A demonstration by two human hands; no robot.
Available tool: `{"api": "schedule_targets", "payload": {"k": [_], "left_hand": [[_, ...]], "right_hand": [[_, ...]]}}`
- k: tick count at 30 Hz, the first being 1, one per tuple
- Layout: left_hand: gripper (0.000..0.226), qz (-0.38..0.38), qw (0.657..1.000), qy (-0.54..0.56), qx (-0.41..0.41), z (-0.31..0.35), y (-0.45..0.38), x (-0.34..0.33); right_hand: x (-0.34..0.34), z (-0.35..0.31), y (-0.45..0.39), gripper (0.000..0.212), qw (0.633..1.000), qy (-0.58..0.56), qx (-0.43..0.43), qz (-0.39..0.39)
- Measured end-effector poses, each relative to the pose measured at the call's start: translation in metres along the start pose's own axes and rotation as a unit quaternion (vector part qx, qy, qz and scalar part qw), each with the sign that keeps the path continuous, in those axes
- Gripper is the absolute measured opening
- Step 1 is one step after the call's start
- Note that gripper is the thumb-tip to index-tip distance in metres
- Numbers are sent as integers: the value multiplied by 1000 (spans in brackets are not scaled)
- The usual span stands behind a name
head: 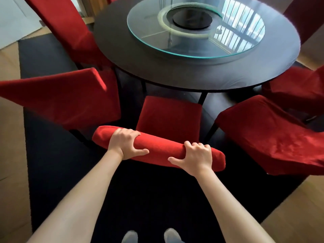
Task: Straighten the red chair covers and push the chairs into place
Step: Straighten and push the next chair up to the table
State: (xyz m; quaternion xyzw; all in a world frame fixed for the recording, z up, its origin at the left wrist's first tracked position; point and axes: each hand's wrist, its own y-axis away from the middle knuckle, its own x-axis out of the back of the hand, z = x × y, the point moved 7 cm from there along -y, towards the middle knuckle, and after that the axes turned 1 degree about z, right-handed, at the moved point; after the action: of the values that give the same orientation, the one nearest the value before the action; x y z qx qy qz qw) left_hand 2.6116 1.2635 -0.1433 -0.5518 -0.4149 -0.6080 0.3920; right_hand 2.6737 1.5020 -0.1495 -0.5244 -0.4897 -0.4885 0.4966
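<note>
Both hands grip the top of the near chair's backrest (158, 149) through its red cover: left hand (123, 143) and right hand (197, 157), fingers curled over the far edge, thumbs on the near side. The seat (169, 114) sits just short of the round table (192, 72). Step, as judged: pushing in. Next move needs an even, straight push.
</note>
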Motion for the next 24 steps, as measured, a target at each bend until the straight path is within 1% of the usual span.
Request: {"api": "schedule_targets", "payload": {"k": [3, 5, 10, 15, 17, 24], "left_hand": [[106, -17, 1000, -5, -6, -11, 5, -1], [106, -12, 1000, -14, -15, -12, 8, -2], [89, -1, 999, -29, -24, -10, 28, -9], [94, 14, 999, -33, -35, -5, 56, -10], [93, 17, 999, -29, -33, -2, 63, -10], [98, 41, 999, -19, -7, 7, 75, -9]], "right_hand": [[0, -12, 6, 86, 1000, 7, -12, 2], [2, -16, 12, 87, 1000, 13, -17, 4], [2, -19, 33, 93, 999, 25, -20, -14], [-1, -24, 60, 88, 999, 28, -25, -30], [-2, -22, 65, 87, 998, 32, -27, -36], [-1, -14, 61, 93, 999, 33, -5, -36]]}}
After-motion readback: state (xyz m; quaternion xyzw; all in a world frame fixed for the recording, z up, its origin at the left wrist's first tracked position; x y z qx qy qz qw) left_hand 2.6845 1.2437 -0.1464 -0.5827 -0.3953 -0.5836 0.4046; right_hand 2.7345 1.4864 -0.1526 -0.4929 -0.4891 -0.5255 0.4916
